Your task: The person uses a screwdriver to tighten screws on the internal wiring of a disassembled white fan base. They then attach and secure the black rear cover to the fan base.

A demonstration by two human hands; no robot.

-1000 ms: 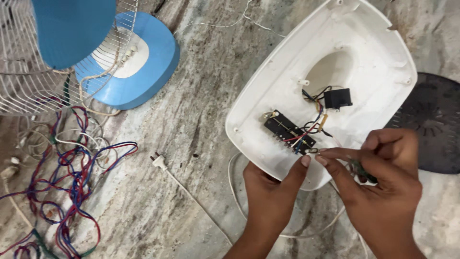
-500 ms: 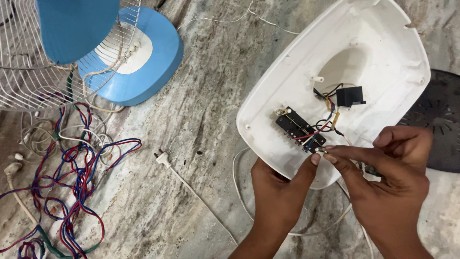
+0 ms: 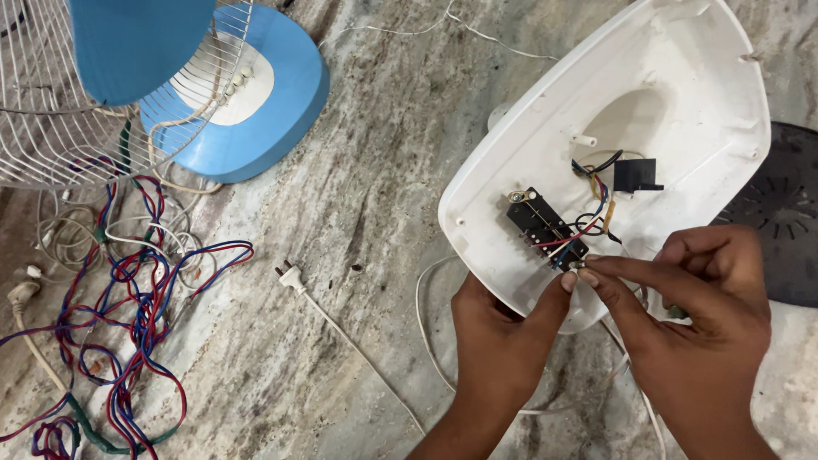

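Note:
A white plastic fan base shell (image 3: 682,94) lies upside down on the marble floor. Inside it sit a black switch block (image 3: 545,228) with red, blue and black wires and a small black capacitor (image 3: 636,175). My left hand (image 3: 503,341) grips the shell's near rim, its thumb by the switch block's lower end. My right hand (image 3: 690,324) pinches a small metal piece at that same end between thumb and forefinger; what the piece is cannot be made out.
A blue fan base (image 3: 247,111) and a white wire fan guard (image 3: 60,111) stand at the upper left. Tangled red and blue wires (image 3: 128,324) lie at the left. A white plug (image 3: 291,277) with its cord crosses the floor. A dark round grille (image 3: 784,221) lies at the right.
The view has shifted a little, so the shell sits further right and higher. Both hands stay at the switch block's lower end with the fingertips pinched together.

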